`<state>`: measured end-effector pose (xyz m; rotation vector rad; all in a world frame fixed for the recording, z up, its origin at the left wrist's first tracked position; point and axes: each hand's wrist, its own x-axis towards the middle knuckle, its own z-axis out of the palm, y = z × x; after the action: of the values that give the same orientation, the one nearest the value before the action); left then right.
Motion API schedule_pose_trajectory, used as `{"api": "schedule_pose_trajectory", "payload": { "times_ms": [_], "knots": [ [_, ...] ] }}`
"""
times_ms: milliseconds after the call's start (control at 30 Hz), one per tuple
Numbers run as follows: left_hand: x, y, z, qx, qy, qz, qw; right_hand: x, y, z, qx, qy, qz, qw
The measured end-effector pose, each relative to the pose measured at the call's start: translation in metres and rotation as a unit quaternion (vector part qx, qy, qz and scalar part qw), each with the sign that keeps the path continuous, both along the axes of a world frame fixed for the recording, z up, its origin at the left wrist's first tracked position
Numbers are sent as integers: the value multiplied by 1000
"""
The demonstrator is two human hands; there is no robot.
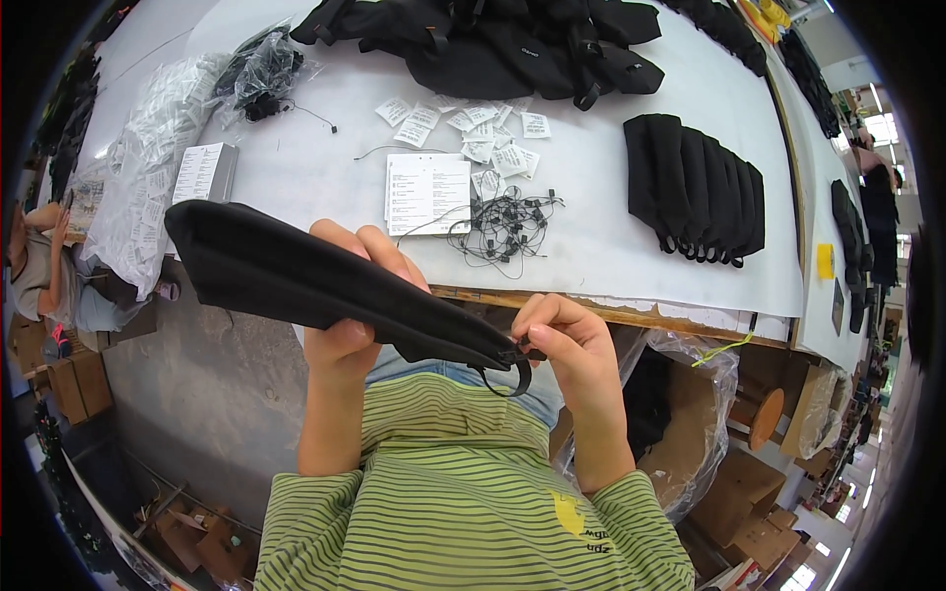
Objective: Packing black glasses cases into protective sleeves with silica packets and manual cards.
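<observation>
Pouch (256,271), black and slim, sits clasped in the left hand (340,350). The right hand (570,343) pinches its looped end.

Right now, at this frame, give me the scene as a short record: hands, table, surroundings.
Left hand: grips a black pouch around its middle
Right hand: fingertips together at the pouch's looped end; exact grip unclear
Table centre: white cards, tangled black cords, small white packets
Table right: row of black pouches
Table far side: heaped black bags
Surroundings: seated person at left
</observation>
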<state>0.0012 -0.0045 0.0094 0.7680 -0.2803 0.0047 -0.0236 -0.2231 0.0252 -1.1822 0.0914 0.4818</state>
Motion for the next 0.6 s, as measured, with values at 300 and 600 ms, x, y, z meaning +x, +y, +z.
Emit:
{"api": "schedule_pose_trajectory", "payload": {
  "times_ms": [300, 600],
  "knots": [
    [-14, -9, 1, 108, 181, 187, 960, 6, 6, 2, -357, -312, -143, 869],
    [-12, -50, -6, -18, 339, 3, 941, 16, -10, -12, -434, -387, 13, 813]
  ]
}}
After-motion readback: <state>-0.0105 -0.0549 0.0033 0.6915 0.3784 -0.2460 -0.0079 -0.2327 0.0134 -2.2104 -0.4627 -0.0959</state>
